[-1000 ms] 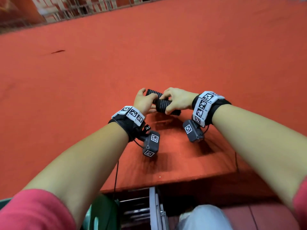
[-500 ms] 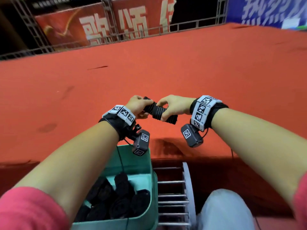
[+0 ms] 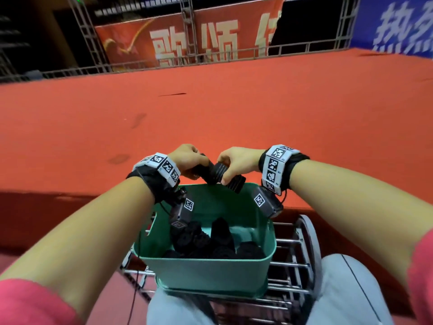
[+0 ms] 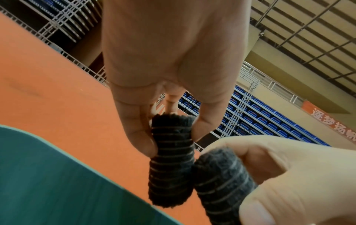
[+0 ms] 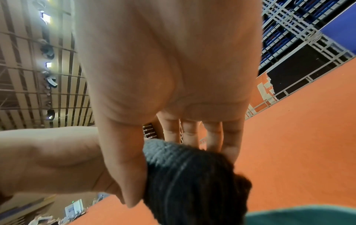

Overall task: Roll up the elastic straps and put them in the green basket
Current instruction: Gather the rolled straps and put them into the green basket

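Observation:
Two black rolled elastic straps with thin grey stripes hang side by side over the far rim of the green basket (image 3: pixel 206 273). My left hand (image 3: pixel 199 164) pinches the left roll (image 3: pixel 203 171) between thumb and fingers; the same roll (image 4: pixel 171 153) shows upright in the left wrist view under that hand (image 4: pixel 172 137). My right hand (image 3: pixel 225 175) grips the right roll (image 3: pixel 235 182), seen close up as a dark bundle (image 5: pixel 192 179) in the right wrist view. Several black rolled straps (image 3: pixel 201 240) lie inside the basket.
The basket stands on a metal wire rack (image 3: pixel 293 266) in front of my grey-trousered knees (image 3: pixel 346 289). Beyond it stretches a raised red carpeted platform (image 3: pixel 210 113), with truss railing and banners (image 3: pixel 187 43) at its far edge.
Both hands have drawn the rolls back off the red platform to above the basket's far rim. The basket has come fully into view beneath them.

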`<state>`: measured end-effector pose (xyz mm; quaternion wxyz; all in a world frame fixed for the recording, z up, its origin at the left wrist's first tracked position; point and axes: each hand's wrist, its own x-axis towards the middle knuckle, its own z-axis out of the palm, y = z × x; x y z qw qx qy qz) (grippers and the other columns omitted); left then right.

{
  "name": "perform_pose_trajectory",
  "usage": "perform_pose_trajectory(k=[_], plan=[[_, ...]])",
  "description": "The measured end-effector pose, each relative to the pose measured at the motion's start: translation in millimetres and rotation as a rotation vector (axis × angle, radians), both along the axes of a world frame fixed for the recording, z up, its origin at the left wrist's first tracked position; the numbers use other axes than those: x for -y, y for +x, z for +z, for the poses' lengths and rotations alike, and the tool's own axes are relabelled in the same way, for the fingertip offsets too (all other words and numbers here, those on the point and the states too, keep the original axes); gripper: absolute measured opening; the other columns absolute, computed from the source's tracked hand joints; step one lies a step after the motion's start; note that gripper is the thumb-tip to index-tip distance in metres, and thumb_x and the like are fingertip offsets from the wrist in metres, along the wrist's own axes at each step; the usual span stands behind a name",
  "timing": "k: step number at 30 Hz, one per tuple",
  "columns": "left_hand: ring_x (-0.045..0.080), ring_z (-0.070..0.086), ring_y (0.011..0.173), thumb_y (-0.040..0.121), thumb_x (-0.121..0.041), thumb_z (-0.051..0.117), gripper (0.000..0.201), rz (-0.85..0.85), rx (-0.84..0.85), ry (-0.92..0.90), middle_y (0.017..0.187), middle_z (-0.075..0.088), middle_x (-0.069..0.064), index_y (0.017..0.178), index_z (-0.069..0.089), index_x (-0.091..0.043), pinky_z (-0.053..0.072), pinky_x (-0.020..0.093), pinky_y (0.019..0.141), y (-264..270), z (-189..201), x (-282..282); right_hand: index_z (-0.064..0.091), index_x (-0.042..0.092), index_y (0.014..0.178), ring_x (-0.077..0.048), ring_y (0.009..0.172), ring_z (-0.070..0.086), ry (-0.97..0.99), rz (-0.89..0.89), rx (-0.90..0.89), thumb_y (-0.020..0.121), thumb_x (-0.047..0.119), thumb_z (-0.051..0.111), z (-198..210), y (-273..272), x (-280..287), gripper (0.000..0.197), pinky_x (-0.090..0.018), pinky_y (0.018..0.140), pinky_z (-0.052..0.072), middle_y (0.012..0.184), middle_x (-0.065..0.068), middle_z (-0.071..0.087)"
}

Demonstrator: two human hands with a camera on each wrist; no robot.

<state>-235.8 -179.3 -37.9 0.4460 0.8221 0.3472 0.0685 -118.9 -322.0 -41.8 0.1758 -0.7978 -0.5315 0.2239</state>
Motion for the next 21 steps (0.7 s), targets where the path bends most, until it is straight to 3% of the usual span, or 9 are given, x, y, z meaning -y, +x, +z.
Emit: perform_pose_trajectory(k=[2, 4, 7, 10, 14, 18, 21], plan=[[0.029, 0.062, 0.055, 0.082, -0.005, 0.069, 0.014, -0.036, -0.044, 0.060, 0.079, 0.061, 0.023, 0.088, 0.056, -0.004, 0.057, 0.035, 0.051, -17.7, -5.6, -5.5, 0.059, 0.017, 0.105, -0.024, 0.096, 0.062, -0.020, 0.015, 0.050, 0.069, 0.024, 0.086, -8.4, -15.5, -9.9, 0.045, -0.037, 0.082, 0.052, 0.100, -0.001, 0.064], [0.028, 0.064, 0.058, 0.081, -0.007, 0.071, 0.014, -0.071, -0.101, 0.136, 0.076, 0.063, 0.018, 0.084, 0.058, -0.007, 0.057, 0.034, 0.053, -32.5, -11.4, -9.4, 0.056, 0.020, 0.104, -0.023, 0.093, 0.060, -0.033, 0.031, 0.118, 0.068, 0.026, 0.086, -16.4, -29.0, -17.5, 0.048, -0.034, 0.076, 0.049, 0.101, 0.001, 0.061], [0.026, 0.067, 0.062, 0.079, -0.011, 0.076, 0.021, -0.118, -0.179, 0.212, 0.082, 0.068, 0.014, 0.092, 0.058, -0.011, 0.056, 0.032, 0.050, -48.8, -20.2, -13.0, 0.053, 0.022, 0.103, -0.021, 0.090, 0.056, -0.052, 0.058, 0.190, 0.067, 0.028, 0.086, -29.1, -45.5, -26.2, 0.049, -0.031, 0.070, 0.046, 0.101, 0.002, 0.059], [0.025, 0.068, 0.063, 0.077, -0.012, 0.078, 0.024, -0.159, -0.230, 0.300, 0.088, 0.071, 0.013, 0.096, 0.063, -0.010, 0.059, 0.037, 0.056, -58.4, -28.6, -15.7, 0.055, 0.023, 0.114, -0.021, 0.090, 0.060, -0.058, 0.068, 0.194, 0.068, 0.027, 0.085, -43.2, -56.9, -35.0, 0.055, -0.033, 0.074, 0.052, 0.103, 0.002, 0.062], [0.024, 0.071, 0.064, 0.074, -0.019, 0.085, 0.030, -0.183, -0.299, 0.401, 0.077, 0.070, 0.007, 0.096, 0.066, -0.013, 0.062, 0.040, 0.061, -65.4, -39.1, -18.5, 0.060, 0.018, 0.117, -0.019, 0.067, 0.065, -0.055, 0.087, 0.148, 0.074, 0.016, 0.078, -56.0, -67.6, -41.7, 0.046, -0.032, 0.058, 0.057, 0.100, -0.004, 0.066], [0.025, 0.071, 0.071, 0.075, -0.013, 0.081, 0.030, -0.180, -0.344, 0.453, 0.088, 0.071, 0.009, 0.101, 0.067, -0.012, 0.062, 0.038, 0.066, -68.8, -52.5, -23.2, 0.059, 0.015, 0.113, -0.021, 0.082, 0.058, -0.073, 0.111, 0.223, 0.077, 0.015, 0.072, -66.6, -74.5, -48.7, 0.038, -0.031, 0.065, 0.047, 0.097, -0.001, 0.061], [0.025, 0.071, 0.075, 0.075, -0.009, 0.077, 0.027, -0.180, -0.372, 0.470, 0.090, 0.070, 0.010, 0.100, 0.068, -0.012, 0.061, 0.036, 0.066, -69.9, -60.7, -27.0, 0.060, 0.017, 0.107, -0.024, 0.086, 0.061, -0.110, 0.141, 0.288, 0.076, 0.015, 0.072, -74.7, -75.9, -53.4, 0.033, -0.034, 0.068, 0.050, 0.097, -0.001, 0.064]])
